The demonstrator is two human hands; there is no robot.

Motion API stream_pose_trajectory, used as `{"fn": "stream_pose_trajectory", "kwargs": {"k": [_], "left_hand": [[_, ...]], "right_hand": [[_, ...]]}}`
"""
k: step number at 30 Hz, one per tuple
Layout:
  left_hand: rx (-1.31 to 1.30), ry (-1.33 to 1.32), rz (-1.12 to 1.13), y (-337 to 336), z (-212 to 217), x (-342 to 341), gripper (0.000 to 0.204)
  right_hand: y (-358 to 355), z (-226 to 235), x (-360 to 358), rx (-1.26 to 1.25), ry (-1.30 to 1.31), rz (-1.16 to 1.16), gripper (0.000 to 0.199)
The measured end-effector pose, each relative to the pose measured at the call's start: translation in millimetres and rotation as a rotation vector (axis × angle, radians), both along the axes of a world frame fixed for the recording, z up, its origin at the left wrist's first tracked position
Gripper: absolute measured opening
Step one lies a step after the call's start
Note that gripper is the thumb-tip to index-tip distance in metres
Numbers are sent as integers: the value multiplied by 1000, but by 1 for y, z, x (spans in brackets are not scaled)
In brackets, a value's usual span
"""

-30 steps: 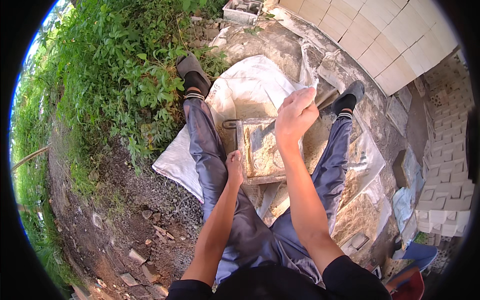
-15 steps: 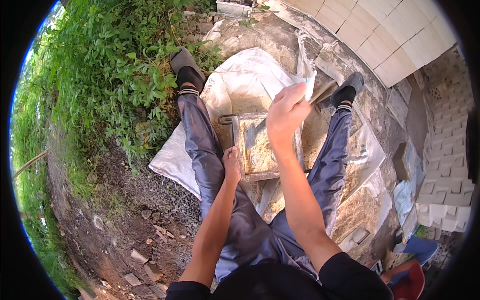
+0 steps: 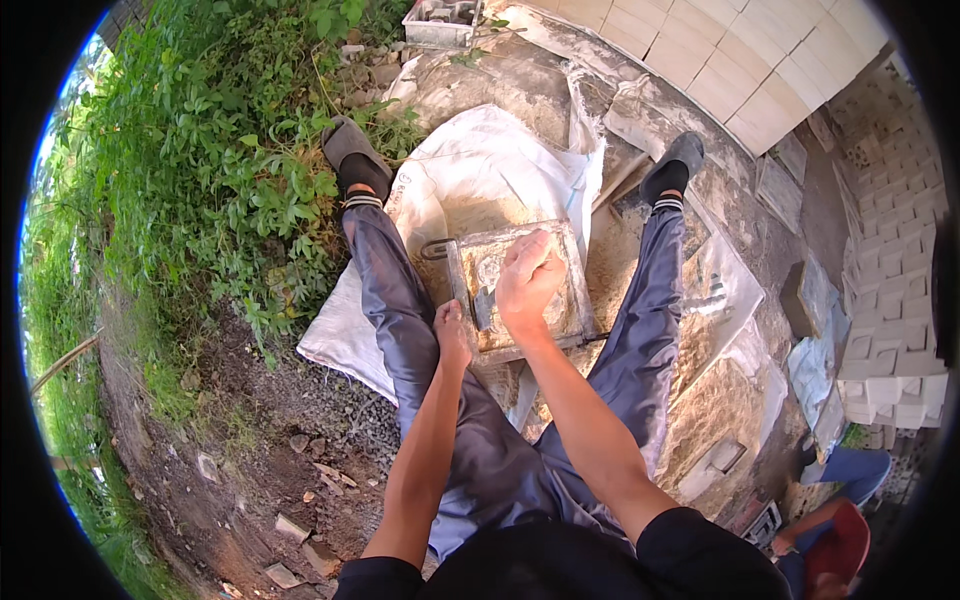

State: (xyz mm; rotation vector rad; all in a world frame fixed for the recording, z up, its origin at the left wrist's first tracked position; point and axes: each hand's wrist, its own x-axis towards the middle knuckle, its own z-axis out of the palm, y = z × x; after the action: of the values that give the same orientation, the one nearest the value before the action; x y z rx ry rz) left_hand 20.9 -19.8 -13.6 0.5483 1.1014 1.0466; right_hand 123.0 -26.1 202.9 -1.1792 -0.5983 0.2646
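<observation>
The person is sitting with 2 legs spread, and a square frame (image 3: 579, 285) is lying between them on a white sack (image 3: 345, 332). Pale sandy material (image 3: 556, 308) is filling the inside of the frame. A dark metal loop (image 3: 434, 249) is sticking out from its upper left side, and a dark rod (image 3: 600, 337) is jutting from its lower right corner.

The right hand (image 3: 528, 282) is hovering over the middle of the frame, its fingers closing tightly into a fist around a flat-bladed tool; the handle is hiding inside the grip, while part of the blade (image 3: 484, 310) is showing just left of the wrist, above the sand.

The left hand (image 3: 452, 332) is staying close against the frame's left side, next to the left thigh. Its fingers are curling loosely inward; whether they are gripping the rim, I cannot tell.

The 2 feet are wearing dark slip-on shoes (image 3: 676, 165). Green plants (image 3: 240, 160) are growing thickly on the left, and gravel (image 3: 345, 435) is covering the ground beside the left leg. A white crate (image 3: 440, 32) is standing at the top. Pale blocks (image 3: 720, 60) are forming a stack at upper right, and another person (image 3: 835, 545) is showing partly at lower right.
</observation>
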Motion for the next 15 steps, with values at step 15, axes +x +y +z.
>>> {"fn": "stream_pose_trajectory", "kwargs": {"k": [15], "left_hand": [[-52,-16,7,2,-4,-10,14]], "right_hand": [[-29,2,2,57,126,46,44]]}}
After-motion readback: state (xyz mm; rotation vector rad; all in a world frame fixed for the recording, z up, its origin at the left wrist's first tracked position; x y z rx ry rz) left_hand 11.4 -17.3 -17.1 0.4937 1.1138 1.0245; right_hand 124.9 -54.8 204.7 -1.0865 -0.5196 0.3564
